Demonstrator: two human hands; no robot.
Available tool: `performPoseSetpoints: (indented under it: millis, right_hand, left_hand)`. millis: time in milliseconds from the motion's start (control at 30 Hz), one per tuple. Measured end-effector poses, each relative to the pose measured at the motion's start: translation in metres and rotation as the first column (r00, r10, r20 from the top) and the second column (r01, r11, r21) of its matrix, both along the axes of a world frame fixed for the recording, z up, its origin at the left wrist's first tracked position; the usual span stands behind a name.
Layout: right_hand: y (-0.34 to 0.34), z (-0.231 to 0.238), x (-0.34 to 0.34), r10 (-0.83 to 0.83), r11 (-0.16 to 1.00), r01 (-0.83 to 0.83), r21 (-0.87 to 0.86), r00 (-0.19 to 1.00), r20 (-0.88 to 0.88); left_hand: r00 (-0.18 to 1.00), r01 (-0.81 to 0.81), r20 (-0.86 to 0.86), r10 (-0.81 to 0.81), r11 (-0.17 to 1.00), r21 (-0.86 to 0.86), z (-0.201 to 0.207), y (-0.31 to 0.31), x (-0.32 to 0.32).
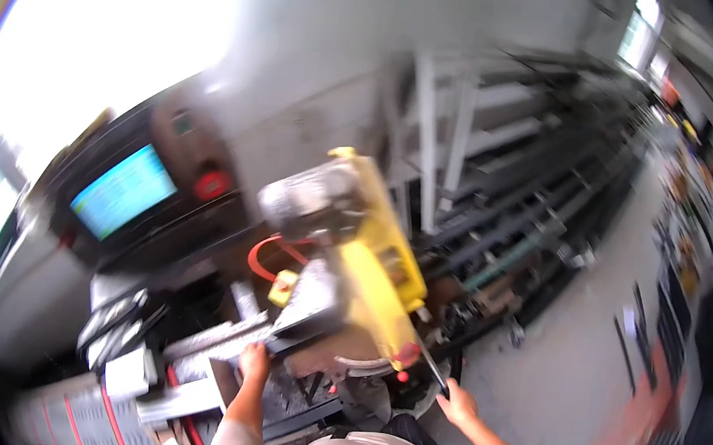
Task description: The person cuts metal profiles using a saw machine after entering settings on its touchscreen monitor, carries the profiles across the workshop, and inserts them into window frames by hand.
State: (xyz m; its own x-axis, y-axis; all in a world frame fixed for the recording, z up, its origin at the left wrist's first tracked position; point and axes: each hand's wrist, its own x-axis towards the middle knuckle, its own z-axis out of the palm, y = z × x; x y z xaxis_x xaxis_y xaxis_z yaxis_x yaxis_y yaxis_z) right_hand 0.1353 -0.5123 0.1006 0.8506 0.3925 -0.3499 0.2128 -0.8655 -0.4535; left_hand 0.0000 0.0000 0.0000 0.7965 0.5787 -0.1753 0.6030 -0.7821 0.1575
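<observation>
A yellow chop saw point(367, 259) with a grey motor housing point(307, 197) stands in front of me, tilted in the blurred picture. My left hand point(254, 361) rests on the long metal profile point(215, 340) lying on the saw's bed, just left of the blade. Over at the saw's lower right, my right hand point(456, 403) is closed on a dark slim lever point(436, 374) beside a red knob point(408, 352). The blade itself is mostly hidden by the yellow guard.
A control box with a lit blue-green screen point(124, 190) and a red button point(212, 183) stands at the left. Racks of long metal bars point(534, 208) run along the right. Light profiles point(112, 318) lie at lower left. Grey floor point(568, 370) spreads right.
</observation>
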Motion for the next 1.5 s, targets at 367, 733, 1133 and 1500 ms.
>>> performPoseSetpoints:
  millis: [367, 733, 1133, 1500]
  right_hand:
    - [0.065, 0.27, 0.058, 0.142, 0.989, -0.142, 0.036, 0.99, -0.003]
    - [0.223, 0.441, 0.137, 0.503, 0.834, -0.517, -0.192, 0.856, -0.122]
    - [0.193, 0.417, 0.165, 0.353, 0.926, -0.361, -0.105, 0.931, -0.093]
    - [0.187, 0.407, 0.187, 0.562, 0.8, -0.592, 0.1, 0.797, 0.223]
  left_hand:
    - [0.993, -0.081, 0.097, 0.072, 0.993, 0.09, -0.004, -0.007, -0.013]
    - [0.978, -0.06, 0.202, 0.058, 0.998, 0.001, 0.092, -0.123, -0.06]
    - [0.953, -0.047, 0.298, 0.05, 0.999, -0.017, 0.074, -0.109, -0.272]
    - [0.961, 0.273, 0.068, -0.269, 0.96, -0.063, 0.078, -0.087, -0.239]
